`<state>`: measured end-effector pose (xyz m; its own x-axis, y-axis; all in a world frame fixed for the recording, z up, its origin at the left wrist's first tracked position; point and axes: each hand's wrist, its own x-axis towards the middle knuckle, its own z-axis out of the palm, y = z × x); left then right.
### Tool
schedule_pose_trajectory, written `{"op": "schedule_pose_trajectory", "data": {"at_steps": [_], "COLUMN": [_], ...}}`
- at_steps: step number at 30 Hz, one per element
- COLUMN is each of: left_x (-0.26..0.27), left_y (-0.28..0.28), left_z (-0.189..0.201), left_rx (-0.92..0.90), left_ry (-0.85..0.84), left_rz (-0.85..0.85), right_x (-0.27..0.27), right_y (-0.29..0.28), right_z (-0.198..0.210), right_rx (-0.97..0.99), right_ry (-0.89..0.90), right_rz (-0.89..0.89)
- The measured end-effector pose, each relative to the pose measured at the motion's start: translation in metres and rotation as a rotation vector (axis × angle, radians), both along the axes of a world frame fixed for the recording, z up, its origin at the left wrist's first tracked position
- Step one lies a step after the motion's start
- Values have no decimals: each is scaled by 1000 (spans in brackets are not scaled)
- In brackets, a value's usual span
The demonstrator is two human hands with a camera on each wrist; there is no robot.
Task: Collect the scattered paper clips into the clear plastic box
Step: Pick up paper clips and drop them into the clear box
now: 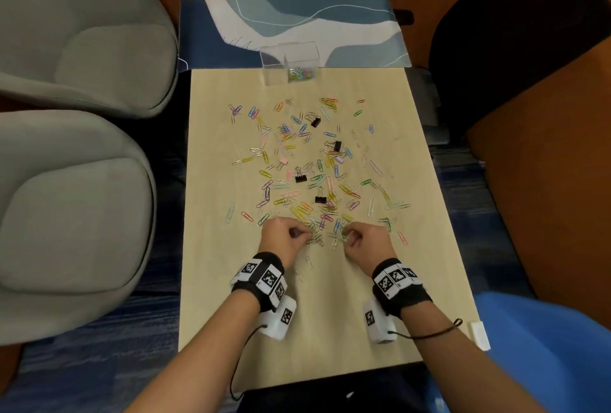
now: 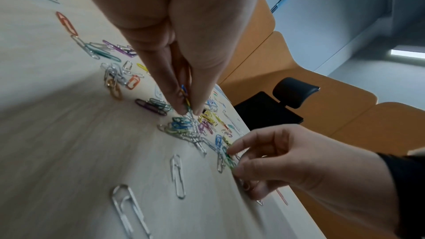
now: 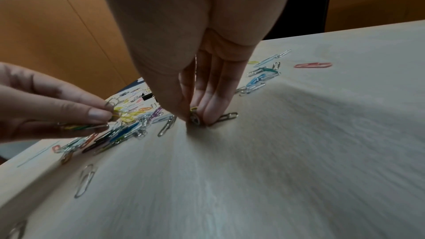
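Coloured and silver paper clips (image 1: 310, 164) lie scattered over the middle of the pale wooden table (image 1: 429, 280). The clear plastic box (image 1: 299, 63) stands at the far end, with several clips in its right half. My left hand (image 1: 302, 233) works at the near edge of the scatter, its thumb and fingers pinching a small bunch of paper clips (image 2: 185, 95). My right hand (image 1: 348, 237), a little to the right, pinches paper clips (image 3: 194, 115) against the table. In the left wrist view my right hand (image 2: 232, 159) holds green clips at its fingertips.
Several black binder clips (image 1: 301, 177) lie mixed in among the paper clips. A blue and white mat (image 1: 297, 25) lies under the far side of the box. Two grey chairs (image 1: 72, 148) stand at the left, and a blue chair (image 1: 545, 346) at the near right.
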<state>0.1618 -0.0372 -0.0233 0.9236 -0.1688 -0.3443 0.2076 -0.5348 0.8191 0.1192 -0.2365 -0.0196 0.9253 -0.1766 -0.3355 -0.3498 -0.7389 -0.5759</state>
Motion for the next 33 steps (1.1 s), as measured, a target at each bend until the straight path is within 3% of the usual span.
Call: {"op": "schedule_pose_trajectory", "data": {"at_steps": [10, 19, 33], "left_x": [3, 1, -8], "left_y": [0, 9, 21], "left_z": [9, 6, -5], "left_rx": [10, 0, 8], "left_ry": [33, 43, 71], "left_rz": [-31, 31, 178], "right_x": [9, 26, 40], "right_y": [31, 34, 59], "right_z": [8, 12, 12], "right_rx": [-151, -159, -354], "right_ry": [-9, 105, 105], "right_rz": [54, 98, 404]}}
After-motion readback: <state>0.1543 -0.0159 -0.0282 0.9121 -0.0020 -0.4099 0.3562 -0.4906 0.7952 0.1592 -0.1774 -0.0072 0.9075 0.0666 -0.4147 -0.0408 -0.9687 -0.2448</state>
